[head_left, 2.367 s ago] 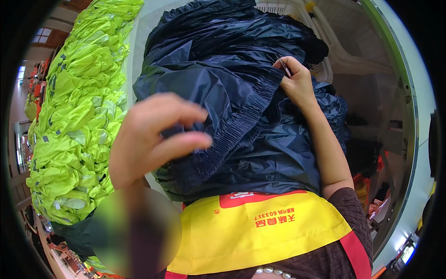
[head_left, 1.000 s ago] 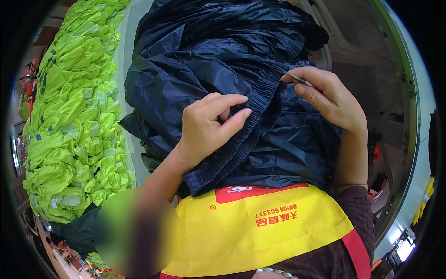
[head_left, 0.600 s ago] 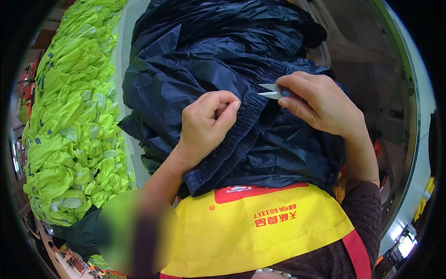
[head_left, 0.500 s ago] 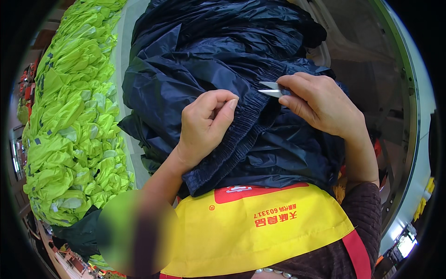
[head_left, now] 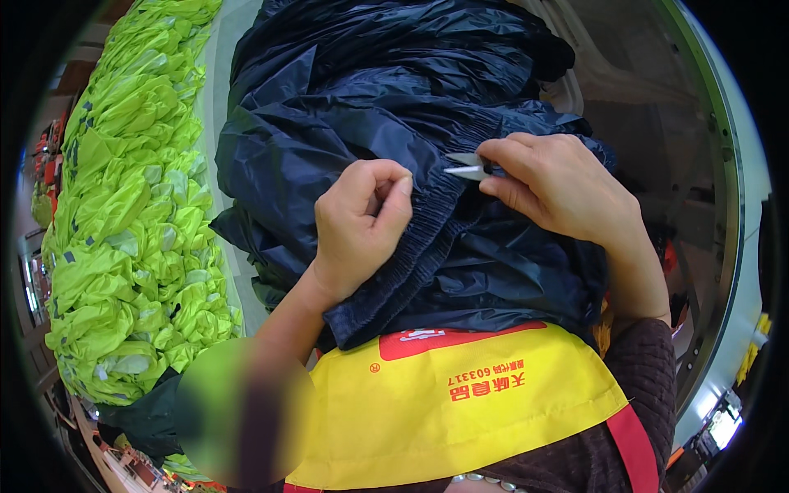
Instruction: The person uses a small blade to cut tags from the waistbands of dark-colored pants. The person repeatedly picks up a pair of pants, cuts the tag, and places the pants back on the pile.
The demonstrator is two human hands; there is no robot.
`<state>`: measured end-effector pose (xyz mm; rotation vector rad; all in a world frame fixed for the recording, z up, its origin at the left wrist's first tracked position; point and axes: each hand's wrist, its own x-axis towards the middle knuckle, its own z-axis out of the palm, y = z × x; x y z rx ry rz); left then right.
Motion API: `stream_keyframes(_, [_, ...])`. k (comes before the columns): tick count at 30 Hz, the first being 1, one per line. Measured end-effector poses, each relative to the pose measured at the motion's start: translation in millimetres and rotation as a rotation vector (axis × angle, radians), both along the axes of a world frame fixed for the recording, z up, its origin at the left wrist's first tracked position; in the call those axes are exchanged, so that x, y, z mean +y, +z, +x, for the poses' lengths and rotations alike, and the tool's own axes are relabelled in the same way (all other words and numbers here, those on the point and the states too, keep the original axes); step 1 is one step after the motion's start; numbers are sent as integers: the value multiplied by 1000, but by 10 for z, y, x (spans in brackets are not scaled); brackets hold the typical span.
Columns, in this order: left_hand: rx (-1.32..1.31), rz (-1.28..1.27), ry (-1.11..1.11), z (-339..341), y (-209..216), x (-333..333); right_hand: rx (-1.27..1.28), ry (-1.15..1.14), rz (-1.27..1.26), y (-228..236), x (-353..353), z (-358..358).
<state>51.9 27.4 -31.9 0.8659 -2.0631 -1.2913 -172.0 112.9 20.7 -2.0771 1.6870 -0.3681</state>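
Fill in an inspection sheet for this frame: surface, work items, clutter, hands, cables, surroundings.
Surface: pale grey-green flat tabletop, seen as a strip between two masses of fabric.
Work items: shiny navy-blue fabric with a gathered edge, bunched and creased; small silver metal snips, blades apart, over the gathers.
Clutter: long heap of crumpled lime-yellow fabric on the left.
Left hand: thumb and forefinger pinched together over the navy fabric; anything between them is too small to tell.
Right hand: holds the snips, blades pointing left.
Cables: nothing seen.
Surroundings: bright yellow apron with red straps on the person; the far edges are too distorted to itemise.
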Motion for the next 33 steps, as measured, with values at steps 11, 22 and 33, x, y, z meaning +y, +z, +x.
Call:
stream_keyframes(11, [-217, -165, -275, -113, 242, -173, -361, -200, -2, -281, 29, -54])
stream_keyframes(22, [-71, -104, -100, -191, 59, -116, -231, -165, -59, -169, 71, -137])
stream_keyframes(33, [172, 83, 32, -116, -93, -34, -431, -353, -83, -76, -86, 217])
